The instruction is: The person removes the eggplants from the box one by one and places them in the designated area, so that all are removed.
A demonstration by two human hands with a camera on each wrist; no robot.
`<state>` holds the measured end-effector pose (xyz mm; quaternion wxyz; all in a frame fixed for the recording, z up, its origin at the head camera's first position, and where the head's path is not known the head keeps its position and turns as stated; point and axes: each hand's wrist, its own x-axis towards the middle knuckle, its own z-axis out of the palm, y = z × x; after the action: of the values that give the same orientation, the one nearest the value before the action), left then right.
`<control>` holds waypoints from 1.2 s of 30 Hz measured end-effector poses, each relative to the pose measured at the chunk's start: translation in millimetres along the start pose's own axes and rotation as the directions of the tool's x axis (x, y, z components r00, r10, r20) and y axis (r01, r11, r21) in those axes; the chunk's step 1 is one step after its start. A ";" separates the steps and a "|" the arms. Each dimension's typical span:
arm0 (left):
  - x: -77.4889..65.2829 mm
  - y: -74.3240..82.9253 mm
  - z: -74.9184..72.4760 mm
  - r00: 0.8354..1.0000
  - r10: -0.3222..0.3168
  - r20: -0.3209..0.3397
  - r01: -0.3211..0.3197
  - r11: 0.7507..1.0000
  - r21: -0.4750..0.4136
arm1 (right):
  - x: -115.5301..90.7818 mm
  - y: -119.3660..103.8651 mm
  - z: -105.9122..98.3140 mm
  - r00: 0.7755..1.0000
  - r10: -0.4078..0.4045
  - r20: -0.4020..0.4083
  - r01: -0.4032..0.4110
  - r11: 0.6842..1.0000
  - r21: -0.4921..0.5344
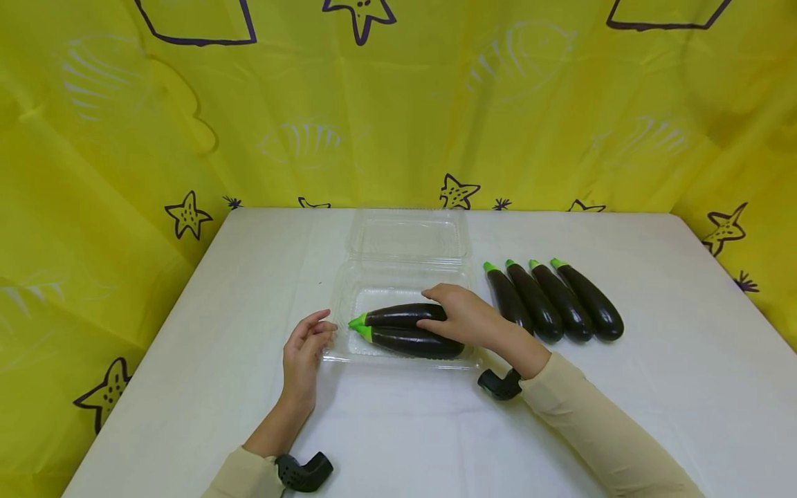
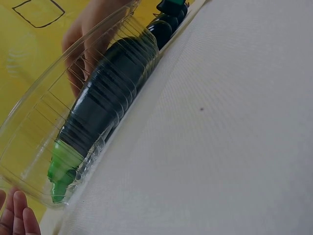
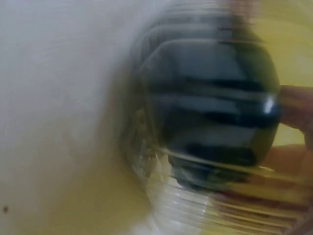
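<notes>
An open clear plastic clamshell container (image 1: 349, 290) lies on the table, lid folded back. Inside it, two dark eggplants lie side by side, green stems to the left: the near eggplant (image 1: 411, 342) and the far eggplant (image 1: 398, 315). My right hand (image 1: 467, 315) grips the far eggplant near its thick end, thumb in front and fingers behind. In the right wrist view an eggplant (image 3: 205, 107) appears blurred through the container wall. My left hand (image 1: 305, 349) rests its loosely bent fingers at the container's left edge, with fingertips (image 2: 19, 200) by the corner in the left wrist view.
Several more eggplants (image 1: 554, 304) lie in a slanted row right of the container, close to my right forearm. White cloth covers the table (image 1: 398, 429). A yellow patterned curtain (image 1: 398, 104) stands behind it and at both sides.
</notes>
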<state>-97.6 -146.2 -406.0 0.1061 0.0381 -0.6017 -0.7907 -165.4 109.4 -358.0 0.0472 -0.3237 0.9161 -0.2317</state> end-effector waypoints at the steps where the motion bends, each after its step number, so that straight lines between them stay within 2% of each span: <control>1: -0.1 0.1 0.3 1.000 -0.001 0.001 0.001 1.000 0.000 | 0.5 -0.2 -0.2 1.000 -0.003 0.005 0.003 1.000 0.005; 10: 0.3 -1.3 2.1 1.000 -0.009 0.009 0.009 1.000 0.014 | 3.4 0.7 -1.6 0.999 -0.006 0.049 0.004 0.999 0.048; 15: 0.6 -1.4 2.7 1.000 -0.013 0.006 0.013 1.000 0.019 | 3.4 2.0 -2.3 0.999 -0.009 0.040 0.006 0.997 0.076; 24: -1.6 2.1 3.0 1.000 -0.019 -0.016 0.019 1.000 0.024 | 1.2 3.2 -8.1 0.998 0.014 -0.068 -0.003 0.989 0.147; 36: -1.6 0.5 0.6 1.000 -0.021 -0.015 0.022 0.999 0.027 | -15.9 -1.6 -33.1 0.973 0.057 -0.222 -0.020 0.986 0.166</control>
<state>-96.1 -145.4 -405.5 0.1014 0.0519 -0.6113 -0.7831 -159.8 131.2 -328.9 -0.0266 -0.2722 0.8997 -0.3403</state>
